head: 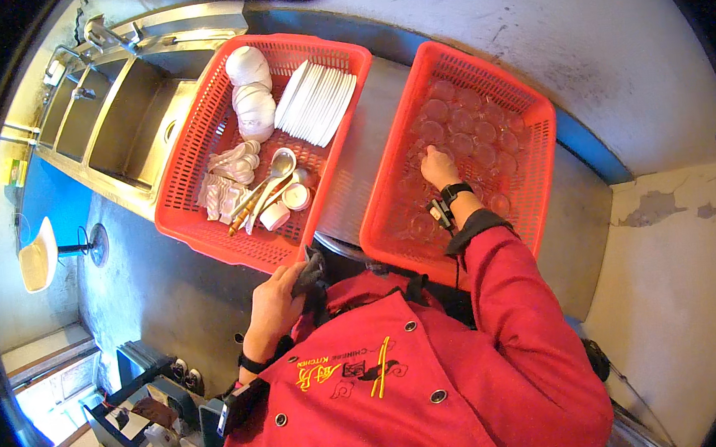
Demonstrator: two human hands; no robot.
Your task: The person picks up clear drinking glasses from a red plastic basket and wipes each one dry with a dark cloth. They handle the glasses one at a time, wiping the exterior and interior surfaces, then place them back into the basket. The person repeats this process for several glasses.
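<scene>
My left hand grips a dark grey cloth just off the near edge of the left red plastic basket. Over in the right red plastic basket, my right hand reaches down among several clear drinking glasses. Its fingers are curled, and whether they hold a glass is hidden. White plates stand on edge in a row in the left basket. Beside them are stacked white bowls, Chinese spoons, small white cups and a ladle.
Both baskets rest on a stainless steel counter along the wall. To the left is a multi-basin steel sink with faucets. A stool stands further left; a cart with assorted items is behind my left side.
</scene>
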